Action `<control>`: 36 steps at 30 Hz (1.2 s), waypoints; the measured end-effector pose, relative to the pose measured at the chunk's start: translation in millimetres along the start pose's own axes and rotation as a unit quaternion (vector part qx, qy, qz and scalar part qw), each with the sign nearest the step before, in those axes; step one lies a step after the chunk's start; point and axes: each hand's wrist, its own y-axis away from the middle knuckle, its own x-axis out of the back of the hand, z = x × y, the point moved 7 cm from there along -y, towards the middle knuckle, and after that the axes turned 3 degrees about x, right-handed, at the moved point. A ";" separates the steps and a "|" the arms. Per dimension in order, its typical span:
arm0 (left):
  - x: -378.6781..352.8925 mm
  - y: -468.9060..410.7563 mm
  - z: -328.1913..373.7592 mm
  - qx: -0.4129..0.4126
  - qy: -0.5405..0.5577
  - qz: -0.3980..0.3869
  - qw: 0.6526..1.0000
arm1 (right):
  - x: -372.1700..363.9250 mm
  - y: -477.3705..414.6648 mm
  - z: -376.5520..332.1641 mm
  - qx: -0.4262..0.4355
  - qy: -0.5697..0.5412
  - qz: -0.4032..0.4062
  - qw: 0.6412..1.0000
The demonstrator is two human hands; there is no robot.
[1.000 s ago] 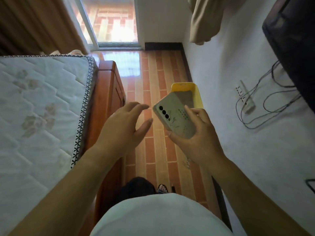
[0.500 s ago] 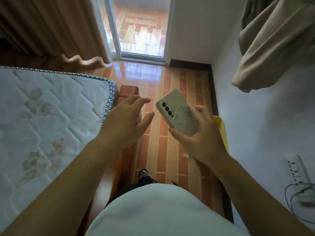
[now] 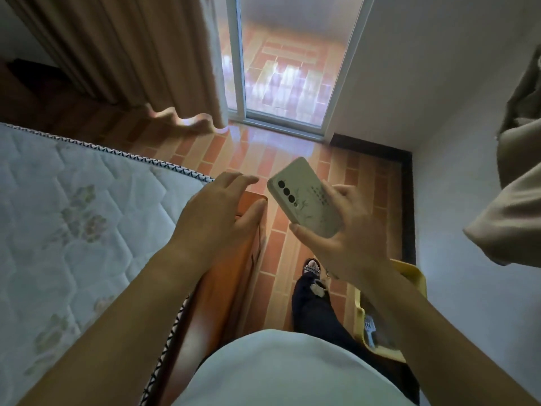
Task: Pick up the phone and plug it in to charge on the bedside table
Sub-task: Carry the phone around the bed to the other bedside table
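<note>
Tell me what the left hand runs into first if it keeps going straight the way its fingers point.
Probably nothing close: the left hand is open, fingers aimed ahead and slightly right, past the corner of the wooden bed frame below it. Beyond lies bare tiled floor toward the glass door. Depth is hard to judge here.

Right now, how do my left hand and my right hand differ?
The right hand grips the phone, camera side up; the left hand is empty, fingers spread. The left hand hovers over the bed frame's corner; the right hand is above the tiled floor. Both reach forward at about the same height.
</note>
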 end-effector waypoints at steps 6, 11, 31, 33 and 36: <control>-23.7 -120.9 -2.5 0.042 0.009 0.010 0.999 | 3.9 -114.3 67.2 0.010 -0.019 -0.048 0.999; -33.8 -234.1 18.0 0.068 0.012 0.033 0.997 | 29.3 -228.3 117.3 0.032 -0.011 -0.075 0.997; 22.1 -549.6 -85.4 0.122 0.040 0.094 0.987 | -36.3 -584.2 157.4 0.103 0.014 -0.124 0.987; 42.3 -582.3 -111.3 0.136 0.039 0.098 0.985 | -56.7 -627.7 149.3 0.099 0.005 -0.134 0.986; 79.6 -617.9 -150.8 0.164 0.024 0.124 0.978 | -90.3 -686.7 128.5 0.121 -0.003 -0.143 0.982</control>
